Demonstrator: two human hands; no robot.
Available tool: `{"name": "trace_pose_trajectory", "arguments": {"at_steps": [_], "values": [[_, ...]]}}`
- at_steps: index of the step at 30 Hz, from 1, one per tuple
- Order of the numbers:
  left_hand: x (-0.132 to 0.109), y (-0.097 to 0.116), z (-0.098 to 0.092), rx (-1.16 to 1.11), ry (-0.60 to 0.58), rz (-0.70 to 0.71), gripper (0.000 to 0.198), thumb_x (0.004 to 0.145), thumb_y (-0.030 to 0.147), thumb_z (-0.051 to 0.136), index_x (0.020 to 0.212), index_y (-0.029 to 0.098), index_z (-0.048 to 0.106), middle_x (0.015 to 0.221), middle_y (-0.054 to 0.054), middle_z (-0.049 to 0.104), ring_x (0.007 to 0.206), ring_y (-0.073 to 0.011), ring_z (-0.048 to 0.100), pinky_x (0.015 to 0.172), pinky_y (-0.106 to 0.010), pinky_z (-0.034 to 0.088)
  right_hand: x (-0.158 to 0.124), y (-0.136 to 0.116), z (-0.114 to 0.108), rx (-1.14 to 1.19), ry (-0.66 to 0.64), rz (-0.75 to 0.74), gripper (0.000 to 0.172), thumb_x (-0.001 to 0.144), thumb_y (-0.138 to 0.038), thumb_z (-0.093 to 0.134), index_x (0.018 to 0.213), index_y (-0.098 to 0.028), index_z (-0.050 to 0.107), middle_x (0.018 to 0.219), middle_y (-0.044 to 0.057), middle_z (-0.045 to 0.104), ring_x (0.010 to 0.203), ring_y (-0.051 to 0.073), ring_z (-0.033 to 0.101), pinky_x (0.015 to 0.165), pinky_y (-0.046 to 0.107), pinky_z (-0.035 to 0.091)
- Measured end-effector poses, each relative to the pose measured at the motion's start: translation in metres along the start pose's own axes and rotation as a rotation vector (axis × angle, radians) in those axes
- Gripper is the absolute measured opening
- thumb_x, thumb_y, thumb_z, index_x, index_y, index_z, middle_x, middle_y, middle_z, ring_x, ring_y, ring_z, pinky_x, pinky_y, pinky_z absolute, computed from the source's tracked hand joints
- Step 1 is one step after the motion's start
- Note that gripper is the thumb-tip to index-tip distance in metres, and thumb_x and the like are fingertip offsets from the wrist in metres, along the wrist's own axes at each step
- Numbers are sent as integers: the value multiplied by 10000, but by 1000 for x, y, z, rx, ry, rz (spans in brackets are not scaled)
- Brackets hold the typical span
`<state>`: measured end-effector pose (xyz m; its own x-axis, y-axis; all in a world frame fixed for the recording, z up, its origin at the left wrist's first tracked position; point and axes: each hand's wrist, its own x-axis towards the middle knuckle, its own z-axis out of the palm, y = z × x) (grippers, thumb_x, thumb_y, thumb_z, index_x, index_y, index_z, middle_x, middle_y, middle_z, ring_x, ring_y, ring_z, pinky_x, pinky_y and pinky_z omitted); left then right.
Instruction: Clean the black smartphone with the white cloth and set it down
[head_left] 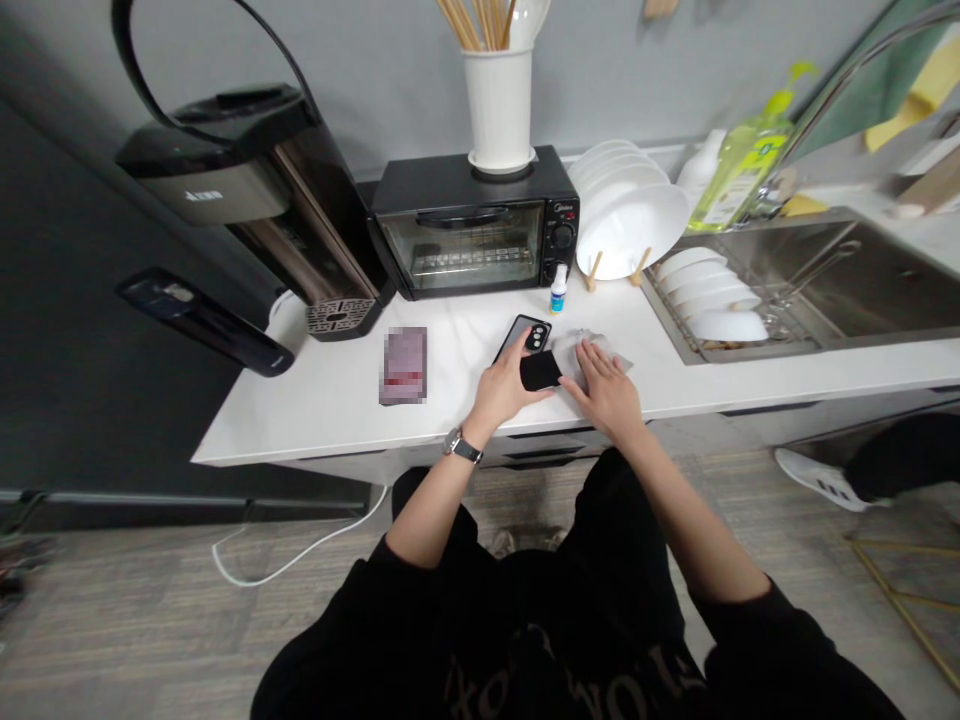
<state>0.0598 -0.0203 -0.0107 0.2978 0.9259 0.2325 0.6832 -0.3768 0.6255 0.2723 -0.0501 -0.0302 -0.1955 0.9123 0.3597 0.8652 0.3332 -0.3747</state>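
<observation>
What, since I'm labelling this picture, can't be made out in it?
All in the head view:
- Phone or phone case: part hidden by the left hand.
- Crumpled grey material: partly covered by the right hand.
- Purplish rectangle: details masked by pixelation.
- Small bottle: label too small to read.
- Other person's leg: cut off by the right edge.

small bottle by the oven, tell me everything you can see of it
The small bottle has a white top, a mostly blue label with lettering too small to read, and some yellow near its base. It looks like plastic. It stands upright on the white counter, in front of the right end of the black oven; whether it touches the oven is hard to tell. Neither the left hand nor the right hand touches it.
</observation>
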Motion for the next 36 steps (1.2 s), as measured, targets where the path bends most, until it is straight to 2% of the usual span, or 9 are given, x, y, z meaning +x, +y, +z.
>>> {"name": "trace_pose_trajectory", "arguments": {"at_steps": [3,8,12,15,18,22,25,31,36], "values": [[1,0,0,15,-3,-1,1125,796,334,910,1702,277,245,1503,-113,637,1368,-296,657,1079,-395,579,3,-17,10,0,5,-12,935,1057,-725,373,1622,19,424,1677,312,411,1585,476,400,1272,727,294],[-2,-3,-2,59,-33,4,940,913,184,717,1714,261,231,1688,-125,476,1466,-282,589,1120,-373,554,4,-63,25,77,-89,-218,798,1050,-701,462,1565,-99,556,1619,177,562,1566,306,480,1327,506,342],[-1,-1,-3,77,-73,-10,1062,875,317,823,1728,301,190,1591,-71,617,1370,-306,673,1102,-393,564,6,-31,10,75,-78,-168,720,1098,-648,375,1583,-145,546,1632,147,552,1562,292,489,1306,524,370],[2,2,-2,97,-76,-46,1127,856,455,861,1732,320,165,1545,-56,661,1329,-324,700,1072,-409,576,8,-8,7,34,-7,-12,824,1102,-659,304,1635,-45,437,1680,248,447,1604,387,404,1302,645,306],[3,5,-3,126,-90,-65,1186,846,458,866,1741,322,99,1558,-48,651,1332,-305,699,1058,-378,572,5,-22,17,10,36,80,968,1073,-725,290,1664,42,309,1711,330,327,1633,455,310,1285,722,260],[2,5,-7,201,-112,-115,1009,960,361,718,1750,291,95,1373,-91,768,1147,-322,783,974,-404,589,-3,-57,27,56,-68,-107,941,1030,-782,389,1640,-66,442,1717,175,420,1623,313,385,1348,493,301],[1,6,-8,221,-120,-118,1031,947,405,740,1750,306,99,1364,-80,774,1177,-321,772,978,-394,586,-2,-44,17,65,-91,-121,828,1059,-744,357,1591,-137,540,1662,124,521,1582,282,459,1331,473,346],[3,7,-5,192,-112,-86,1216,863,520,835,1748,319,24,1626,-33,585,1362,-276,679,1045,-341,572,13,-14,15,-2,38,139,1079,1050,-760,287,1593,171,339,1667,418,328,1605,518,331,1279,732,279],[1,3,-8,235,-111,-110,967,997,348,659,1753,300,59,1487,-81,704,1209,-293,759,991,-364,581,6,-62,32,77,-82,-117,999,1015,-802,391,1623,-12,447,1693,225,434,1619,334,391,1342,502,328]]}}
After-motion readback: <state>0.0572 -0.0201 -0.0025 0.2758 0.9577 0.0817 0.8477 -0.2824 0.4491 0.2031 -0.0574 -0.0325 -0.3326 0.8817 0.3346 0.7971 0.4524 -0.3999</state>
